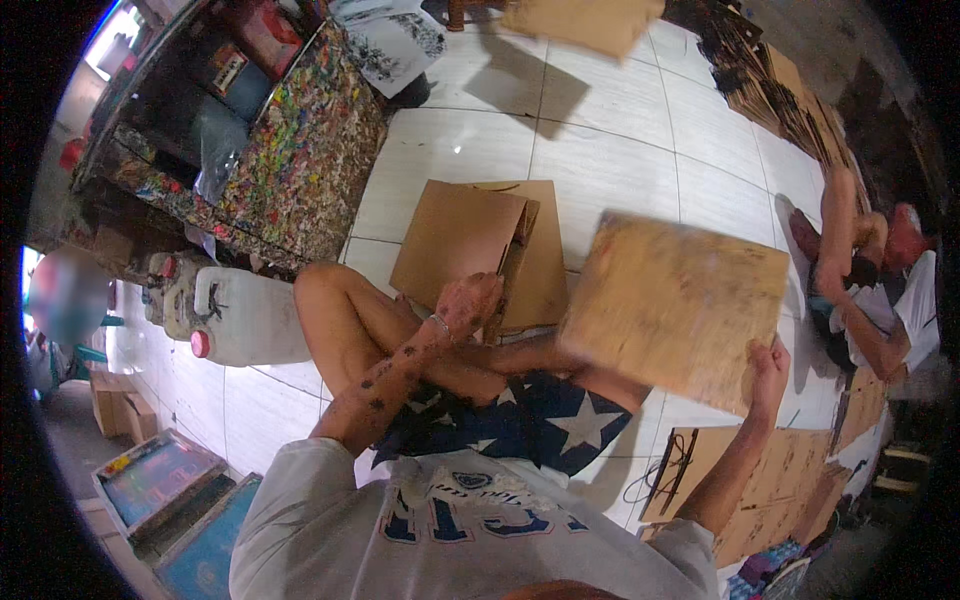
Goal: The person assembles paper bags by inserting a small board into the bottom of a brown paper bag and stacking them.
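Note:
I sit cross-legged on the floor with a worn, stained brown board (680, 305) raised to my right, blurred by motion. My right hand (768, 375) grips its lower right edge. On the floor in front of me lies a folded brown cardboard piece (465, 235) over another flat cardboard sheet (540, 285). My left hand (468, 305) is closed at the near edge of the folded cardboard; its fingertips are partly hidden.
White jugs (250, 315) stand left of my knee, near a paint-crusted bench (305, 140). Framed screens (165, 480) lie at lower left. Flat cardboard (760, 475) lies to my right, where another person (865, 270) sits. Another brown board (585, 25) appears above its shadow at the top.

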### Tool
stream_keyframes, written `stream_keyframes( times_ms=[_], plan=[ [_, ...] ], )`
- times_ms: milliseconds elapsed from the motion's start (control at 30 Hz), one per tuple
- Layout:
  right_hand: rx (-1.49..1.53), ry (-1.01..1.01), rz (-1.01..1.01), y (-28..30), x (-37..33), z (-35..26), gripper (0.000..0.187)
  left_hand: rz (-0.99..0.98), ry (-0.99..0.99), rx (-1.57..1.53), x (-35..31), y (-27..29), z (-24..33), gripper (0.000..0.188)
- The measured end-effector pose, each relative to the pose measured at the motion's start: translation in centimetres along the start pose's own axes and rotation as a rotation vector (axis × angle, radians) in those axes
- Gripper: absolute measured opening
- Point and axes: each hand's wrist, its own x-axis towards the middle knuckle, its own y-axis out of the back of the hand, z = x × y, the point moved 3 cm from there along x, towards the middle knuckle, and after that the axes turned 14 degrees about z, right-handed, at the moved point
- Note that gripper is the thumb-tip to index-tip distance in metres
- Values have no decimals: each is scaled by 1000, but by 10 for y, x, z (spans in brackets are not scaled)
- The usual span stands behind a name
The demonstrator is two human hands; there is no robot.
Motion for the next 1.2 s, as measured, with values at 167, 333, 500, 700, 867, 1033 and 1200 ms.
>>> stream_keyframes(
  times_ms=[167,333,500,700,867,1033,1200],
  plan=[
    [-164,-125,-207,-23,-55,-37,37,26,-173,13,-6,-25,0,27],
    [-82,-169,-255,-49,-63,-50,36,116,-304,81,-21,-45,-6,27],
    [-66,-26,-144,-60,-50,-27,33,-220,-64,6,-19,-52,9,23],
    [-9,-27,-44,-84,-51,18,33,-63,-354,274,-39,-61,-25,28],
    [20,-49,-5,-83,-56,47,32,-220,-330,192,-16,-23,-4,27],
    [184,-119,-24,-98,-64,47,27,-108,-401,293,-22,-32,-17,13],
    [-9,-2,-130,-161,-121,79,28,-62,-550,300,-19,-33,15,13]
  ],
)
